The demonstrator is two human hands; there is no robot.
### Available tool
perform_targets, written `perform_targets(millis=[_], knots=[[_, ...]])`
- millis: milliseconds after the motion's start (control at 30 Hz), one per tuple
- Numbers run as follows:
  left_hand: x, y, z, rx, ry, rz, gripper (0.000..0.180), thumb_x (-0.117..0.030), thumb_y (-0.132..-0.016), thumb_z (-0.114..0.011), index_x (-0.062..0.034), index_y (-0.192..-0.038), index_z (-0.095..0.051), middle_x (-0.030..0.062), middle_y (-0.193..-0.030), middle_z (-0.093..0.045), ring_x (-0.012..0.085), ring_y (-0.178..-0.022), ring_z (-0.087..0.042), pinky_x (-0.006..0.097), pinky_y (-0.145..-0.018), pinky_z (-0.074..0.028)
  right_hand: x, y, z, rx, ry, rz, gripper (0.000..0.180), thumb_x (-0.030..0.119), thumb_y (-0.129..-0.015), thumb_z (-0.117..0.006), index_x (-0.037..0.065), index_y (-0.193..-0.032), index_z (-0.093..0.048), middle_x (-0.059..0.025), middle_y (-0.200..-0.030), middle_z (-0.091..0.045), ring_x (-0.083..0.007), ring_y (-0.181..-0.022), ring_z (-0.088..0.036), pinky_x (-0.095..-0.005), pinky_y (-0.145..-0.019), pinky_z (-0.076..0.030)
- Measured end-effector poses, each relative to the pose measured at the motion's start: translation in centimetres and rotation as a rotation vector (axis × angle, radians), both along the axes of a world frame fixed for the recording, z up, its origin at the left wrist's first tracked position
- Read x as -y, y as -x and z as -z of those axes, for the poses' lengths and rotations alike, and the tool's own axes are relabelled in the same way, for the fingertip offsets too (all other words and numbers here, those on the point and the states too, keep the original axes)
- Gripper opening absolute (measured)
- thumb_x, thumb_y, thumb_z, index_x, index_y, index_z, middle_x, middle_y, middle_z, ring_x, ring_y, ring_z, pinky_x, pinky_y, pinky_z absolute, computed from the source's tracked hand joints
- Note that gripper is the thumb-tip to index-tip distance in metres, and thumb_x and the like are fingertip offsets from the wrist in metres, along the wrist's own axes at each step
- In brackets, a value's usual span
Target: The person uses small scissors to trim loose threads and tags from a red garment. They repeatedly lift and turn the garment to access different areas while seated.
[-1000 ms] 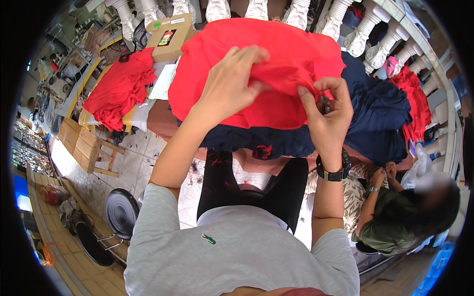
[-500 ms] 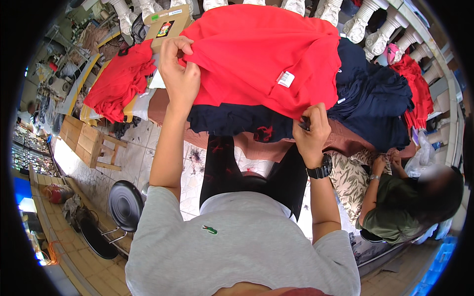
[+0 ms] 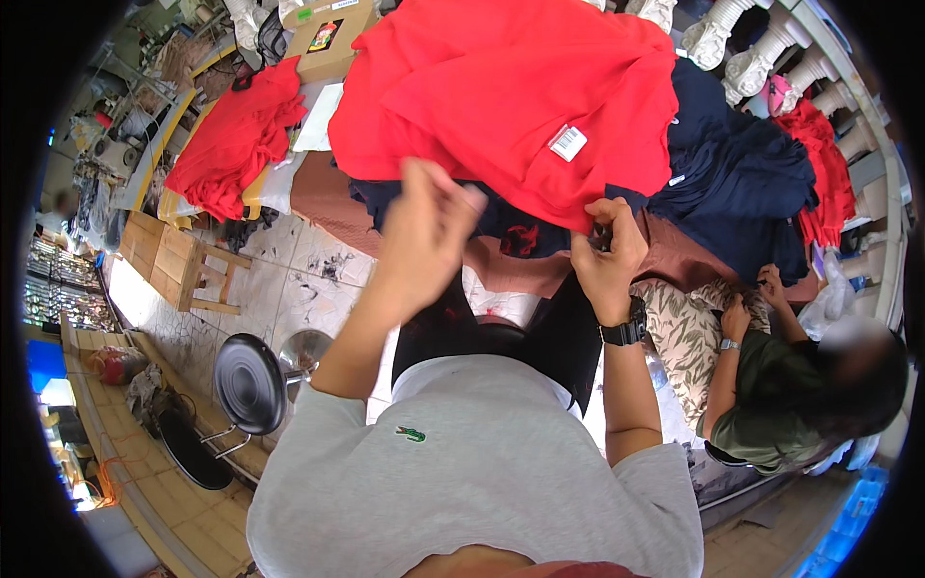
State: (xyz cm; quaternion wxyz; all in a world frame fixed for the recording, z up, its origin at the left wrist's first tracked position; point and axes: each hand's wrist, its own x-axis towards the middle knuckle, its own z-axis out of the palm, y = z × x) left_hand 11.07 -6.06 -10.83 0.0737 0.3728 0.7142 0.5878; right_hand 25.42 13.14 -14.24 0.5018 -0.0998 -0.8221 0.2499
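Observation:
A bright red garment [image 3: 511,106] with a white barcode label [image 3: 568,143] lies spread over dark navy cloth [image 3: 491,217] in front of me. My right hand [image 3: 612,255] is closed at the garment's lower right edge, thumb and fingertips pinching the fabric. Something small and dark sits within that hand, mostly hidden by the fingers. My left hand [image 3: 429,231] is off the fabric, in front of its lower left edge, its fingers smeared by motion.
Navy garments [image 3: 732,164] are heaped to the right, with red clothing [image 3: 814,159] beyond. More red clothing [image 3: 241,135] lies left, near a cardboard box [image 3: 332,43]. A co-worker [image 3: 771,385] sits at right. A black stool [image 3: 249,383] and wooden bench [image 3: 173,265] stand left.
My left hand has let go of the garment's upper left part and come down toward me and right. The garment's left side has dropped flatter. My right hand stays at the lower right edge.

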Motion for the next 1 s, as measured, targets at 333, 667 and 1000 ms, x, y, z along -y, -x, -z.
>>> perform_targets(millis=[333,667,1000], knots=[[-5.3,-3.9,3.6,0.320,-0.538,0.110,0.036,0.001,-0.095,-0.069,-0.0028,-0.122,-0.044,0.0073,-0.095,-0.062,0.0115,-0.091,-0.062,0.026,-0.082,-0.050,1.3,-0.5,0.2,0.119,0.061,-0.036,0.029,-0.002,-0.071,-0.077,0.003,-0.094,-0.061,-0.0069,-0.073,-0.057,-0.0156,-0.059,-0.057,-0.0280,-0.054,-0.045],[-5.2,-3.2,3.9,0.370,-0.593,0.041,0.016,-0.003,-0.096,-0.071,-0.0002,-0.108,-0.061,0.0041,-0.094,-0.065,0.0073,-0.087,-0.061,0.023,-0.080,-0.050,4.8,0.4,-4.8,0.370,0.685,-0.548,0.031,0.018,-0.092,-0.074,0.001,-0.107,-0.053,-0.0025,-0.078,-0.058,-0.0060,-0.067,-0.048,-0.0228,-0.060,-0.041],[-3.7,-2.4,3.9,0.430,-0.528,0.066,0.006,-0.005,-0.101,-0.063,-0.0010,-0.101,-0.058,0.0027,-0.084,-0.062,0.0086,-0.072,-0.058,0.024,-0.075,-0.051,5.5,1.9,-3.4,0.449,1.069,-0.582,0.050,0.043,-0.110,-0.038,0.002,-0.092,-0.061,0.0054,-0.066,-0.039,-0.0044,-0.052,-0.032,-0.0227,-0.046,-0.025]])
